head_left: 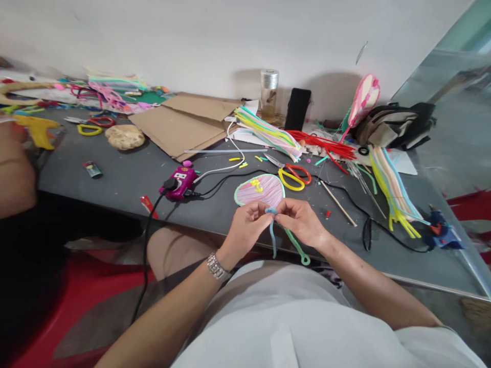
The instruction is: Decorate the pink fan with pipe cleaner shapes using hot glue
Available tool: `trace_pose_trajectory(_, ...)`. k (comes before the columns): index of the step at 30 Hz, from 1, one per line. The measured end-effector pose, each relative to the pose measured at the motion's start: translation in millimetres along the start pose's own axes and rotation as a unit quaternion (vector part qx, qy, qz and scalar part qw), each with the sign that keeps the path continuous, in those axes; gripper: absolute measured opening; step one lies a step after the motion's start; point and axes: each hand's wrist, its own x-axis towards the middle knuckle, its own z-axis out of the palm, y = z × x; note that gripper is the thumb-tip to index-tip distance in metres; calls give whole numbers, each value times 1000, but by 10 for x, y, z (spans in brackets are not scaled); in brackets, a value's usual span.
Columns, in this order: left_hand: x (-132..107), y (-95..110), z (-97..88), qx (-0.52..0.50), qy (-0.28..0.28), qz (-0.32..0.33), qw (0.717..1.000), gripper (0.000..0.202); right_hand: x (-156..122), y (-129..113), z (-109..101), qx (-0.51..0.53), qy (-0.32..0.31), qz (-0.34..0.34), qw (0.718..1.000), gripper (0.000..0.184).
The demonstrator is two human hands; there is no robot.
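Two hands meet just above the table edge. The left hand, with a silver wristwatch on its wrist, and the right hand both grip a light blue pipe cleaner, pinching its bent top between thumbs and fingertips. Its tail hangs straight down past the table edge. A green pipe cleaner trails from under the right hand, slanting down to a small curled loop.

Just behind the hands, an oval pipe-cleaner frame lies flat on the dark grey table. It has a pale mint rim and a fill of pink and white stripes, with a small yellow pipe-cleaner squiggle on its left half.

Yellow-handled scissors lie beyond the frame, beside a coiled red pipe cleaner. A blue glue gun sits at the far right of the table, and a magenta power strip lies to the left.
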Motion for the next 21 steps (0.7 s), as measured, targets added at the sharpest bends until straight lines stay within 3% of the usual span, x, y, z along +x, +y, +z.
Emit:
trace_pose_trajectory(6,-13,-56,3,27,-65,-7,998,17,-17,15,-77,28,-67,44,996,11)
trace_pose_trajectory(11,-31,-62,-6,-2,-108,-57,992,17,-33,-13,-125,-64,-89,-3,994,14)
trace_pose_trajectory(16,13,-111,25,-73,-96,-92,988,18,-15,-19,-132,-165,-77,-63,981,11)
trace_pose_trajectory(21,56,-145,8,-69,-67,-59,994,23,22,38,-145,-137,-55,-79,986,9)
